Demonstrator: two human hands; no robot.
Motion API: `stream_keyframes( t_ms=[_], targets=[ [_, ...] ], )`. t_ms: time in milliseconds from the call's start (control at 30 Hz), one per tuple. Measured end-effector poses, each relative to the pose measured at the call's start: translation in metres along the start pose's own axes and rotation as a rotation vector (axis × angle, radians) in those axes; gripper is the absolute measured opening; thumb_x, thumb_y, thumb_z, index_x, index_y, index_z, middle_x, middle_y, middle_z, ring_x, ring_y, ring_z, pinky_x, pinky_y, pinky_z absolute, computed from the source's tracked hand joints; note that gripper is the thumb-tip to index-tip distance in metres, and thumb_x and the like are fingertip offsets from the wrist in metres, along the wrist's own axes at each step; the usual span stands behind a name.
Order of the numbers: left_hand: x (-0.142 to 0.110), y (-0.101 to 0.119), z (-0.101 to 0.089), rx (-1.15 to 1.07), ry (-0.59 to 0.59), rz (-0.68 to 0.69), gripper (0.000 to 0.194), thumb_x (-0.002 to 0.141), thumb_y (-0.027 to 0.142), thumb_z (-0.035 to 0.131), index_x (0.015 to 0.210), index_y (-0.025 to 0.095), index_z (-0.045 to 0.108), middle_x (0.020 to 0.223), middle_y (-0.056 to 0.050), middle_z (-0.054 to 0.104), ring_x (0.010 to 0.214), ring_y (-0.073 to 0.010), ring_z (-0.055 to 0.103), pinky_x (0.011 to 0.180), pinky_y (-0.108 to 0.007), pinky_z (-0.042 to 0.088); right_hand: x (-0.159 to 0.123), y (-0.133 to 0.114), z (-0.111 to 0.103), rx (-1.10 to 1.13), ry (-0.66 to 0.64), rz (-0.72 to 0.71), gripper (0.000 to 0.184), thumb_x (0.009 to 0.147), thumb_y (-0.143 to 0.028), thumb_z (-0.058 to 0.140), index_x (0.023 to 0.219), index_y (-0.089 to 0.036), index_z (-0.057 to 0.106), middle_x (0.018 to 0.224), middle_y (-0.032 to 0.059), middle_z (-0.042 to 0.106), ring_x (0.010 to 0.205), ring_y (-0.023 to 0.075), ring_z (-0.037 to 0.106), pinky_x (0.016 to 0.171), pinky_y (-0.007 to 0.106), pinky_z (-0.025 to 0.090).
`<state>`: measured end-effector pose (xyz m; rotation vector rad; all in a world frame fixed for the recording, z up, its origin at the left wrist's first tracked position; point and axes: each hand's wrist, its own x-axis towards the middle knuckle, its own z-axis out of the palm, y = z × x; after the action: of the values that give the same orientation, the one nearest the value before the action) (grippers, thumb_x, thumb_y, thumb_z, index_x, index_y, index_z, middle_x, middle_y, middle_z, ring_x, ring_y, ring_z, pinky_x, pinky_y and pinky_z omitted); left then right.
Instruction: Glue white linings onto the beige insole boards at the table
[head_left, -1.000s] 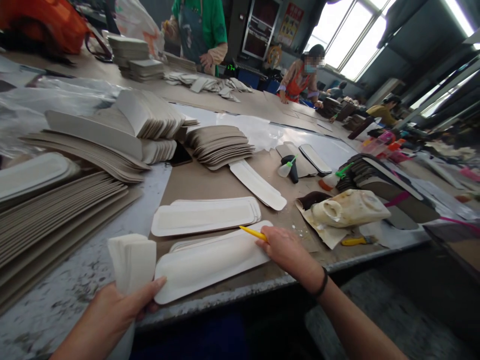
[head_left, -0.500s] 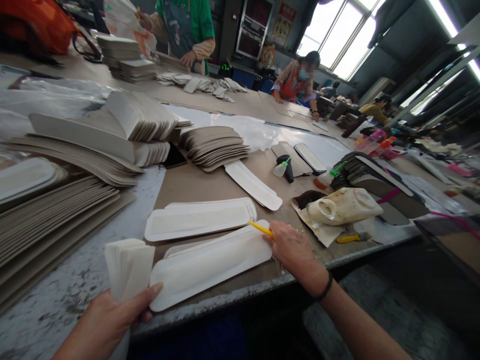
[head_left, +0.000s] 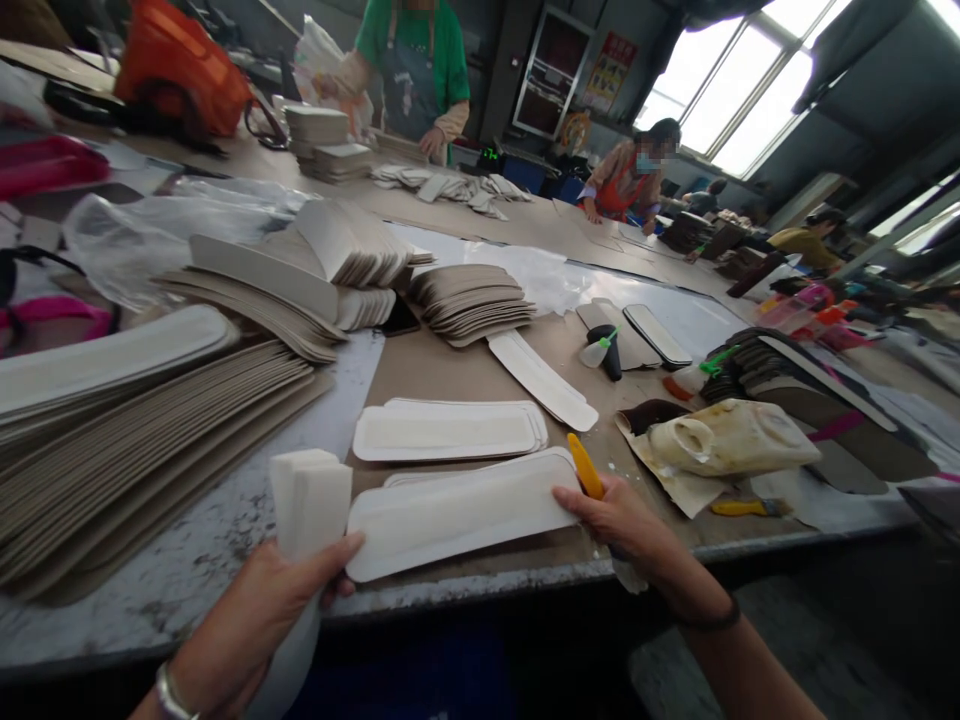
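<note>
Left grip point(head_left: 266, 605) closed around white strips point(head_left: 313, 500), right grip point(head_left: 624, 522) pinching white panel point(head_left: 465, 517), yellow tool point(head_left: 584, 466) within

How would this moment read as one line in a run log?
left hand: holds white strips, thumb at left end of white panel | right hand: holds yellow tool and panel's right end | nearby: stained jug, brush

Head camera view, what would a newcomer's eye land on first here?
Probably the yellow-handled brush in the right hand, bright at the right end of the white panel near the front edge of the table. Next, the white strips bunched upright in the left hand, then the large orange object at the upper left.
</note>
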<state>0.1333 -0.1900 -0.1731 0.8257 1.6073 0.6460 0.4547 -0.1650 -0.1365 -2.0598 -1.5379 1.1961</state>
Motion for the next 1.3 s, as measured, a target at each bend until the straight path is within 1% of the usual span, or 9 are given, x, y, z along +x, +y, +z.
stream_keyframes(
  t_ms=[233,467,567,667,833,933,1033,1200,1300],
  targets=[
    [0.007,0.037,-0.011,-0.084,-0.004,0.039,0.042,0.048,0.056,0.074,0.052,0.018,0.056,0.049,-0.001,0.055,0.05,-0.0139,0.045,0.051,-0.025,0.036,0.013,-0.023,-0.005,0.024,0.001,-0.078,0.035,0.068,-0.052,0.056,0.068,-0.018,0.054,0.061,-0.003,0.046,0.058,0.0118,0.04,0.052,0.023,0.031],
    [0.065,0.081,-0.015,0.097,-0.055,0.148,0.037,0.05,0.051,0.068,0.054,0.016,0.057,0.045,-0.003,0.057,0.042,-0.0124,0.043,0.044,-0.025,0.032,0.066,-0.047,-0.027,-0.447,0.077,-0.137,0.036,0.076,-0.051,0.051,0.068,-0.016,0.055,0.064,-0.0004,0.052,0.062,0.0135,0.048,0.055,0.024,0.032],
    [0.083,0.089,-0.009,0.185,-0.09,0.159,0.032,0.049,0.048,0.066,0.044,0.018,0.053,0.039,-0.004,0.054,0.038,-0.0123,0.041,0.043,-0.026,0.03,0.083,-0.048,-0.026,-0.665,0.062,-0.078,0.037,0.078,-0.05,0.052,0.071,-0.015,0.06,0.069,0.0039,0.06,0.067,0.0169,0.055,0.056,0.025,0.032],
    [0.094,0.091,-0.008,0.278,-0.119,0.149,0.034,0.044,0.05,0.063,0.038,0.02,0.049,0.034,-0.003,0.049,0.034,-0.0133,0.04,0.042,-0.027,0.028,0.092,-0.044,-0.024,-0.723,0.043,-0.022,0.036,0.073,-0.051,0.057,0.074,-0.016,0.062,0.072,0.0073,0.064,0.07,0.0214,0.06,0.057,0.027,0.034],
    [0.108,0.087,-0.015,0.384,-0.1,0.155,0.044,0.042,0.061,0.064,0.048,0.021,0.046,0.035,0.004,0.041,0.035,-0.0113,0.036,0.041,-0.025,0.025,0.104,-0.034,-0.025,-0.792,0.041,0.0,0.051,0.073,-0.061,0.055,0.093,-0.015,0.061,0.089,0.0137,0.067,0.084,0.0282,0.062,0.063,0.03,0.038],
    [0.116,0.084,-0.017,0.396,-0.127,0.117,0.048,0.041,0.064,0.064,0.05,0.022,0.043,0.035,0.005,0.04,0.035,-0.0106,0.034,0.041,-0.025,0.024,0.114,-0.03,-0.027,-0.753,-0.027,-0.001,0.054,0.071,-0.064,0.056,0.09,-0.013,0.06,0.086,0.0126,0.066,0.079,0.0262,0.062,0.059,0.029,0.037],
    [0.121,0.081,-0.016,0.363,-0.192,0.077,0.05,0.042,0.066,0.065,0.048,0.021,0.043,0.037,0.005,0.04,0.037,-0.0091,0.032,0.041,-0.024,0.021,0.124,-0.027,-0.03,-0.57,-0.096,0.002,0.051,0.064,-0.06,0.066,0.083,-0.013,0.059,0.077,0.0073,0.063,0.07,0.0206,0.058,0.054,0.026,0.034],
    [0.12,0.078,-0.009,0.268,-0.301,0.06,0.045,0.046,0.057,0.07,0.056,0.019,0.048,0.041,0.006,0.038,0.041,-0.0077,0.028,0.043,-0.023,0.015,0.13,-0.024,-0.03,-0.363,-0.203,0.003,0.039,0.063,-0.05,0.069,0.073,-0.015,0.056,0.059,-0.0028,0.052,0.055,0.0112,0.048,0.048,0.022,0.034],
    [0.112,0.084,-0.008,0.23,-0.309,0.065,0.042,0.047,0.052,0.071,0.058,0.017,0.05,0.043,0.006,0.039,0.043,-0.0077,0.028,0.044,-0.022,0.017,0.129,-0.025,-0.031,-0.215,-0.249,-0.044,0.037,0.063,-0.047,0.069,0.076,-0.014,0.058,0.061,-0.0037,0.052,0.055,0.0101,0.047,0.05,0.022,0.037]
  ],
)
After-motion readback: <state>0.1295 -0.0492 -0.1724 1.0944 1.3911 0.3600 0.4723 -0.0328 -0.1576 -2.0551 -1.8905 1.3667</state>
